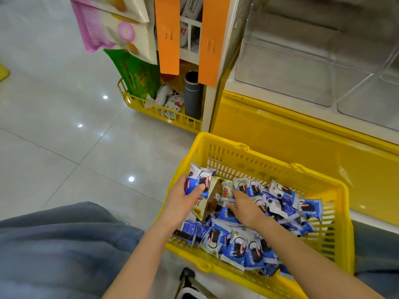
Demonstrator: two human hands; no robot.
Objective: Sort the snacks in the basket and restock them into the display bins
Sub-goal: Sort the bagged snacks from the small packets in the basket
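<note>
Yellow basket (pixel 228 156) sits on the floor (pixel 64 137) against the cabinet base (pixel 280 134), holding a pile (pixel 237 244) of blue-and-white snacks with one brown pack (pixel 213 197) standing among them. Left hand (pixel 181 199) grips a blue pack (pixel 199 179), thumb across its face, just above the basket's left rim. Right hand (pixel 246 206) lies on the pile, fingers bent and spread; cannot tell whether they pinch anything. Risk: wrappers look slick and overlap, so a lift may drag a neighbour over the rim onto the floor; the brown pack could go up unsorted. Clear bins (pixel 291 78) stand up and right, apparently empty, open air between; the cabinet's yellow lip juts into that path.
</note>
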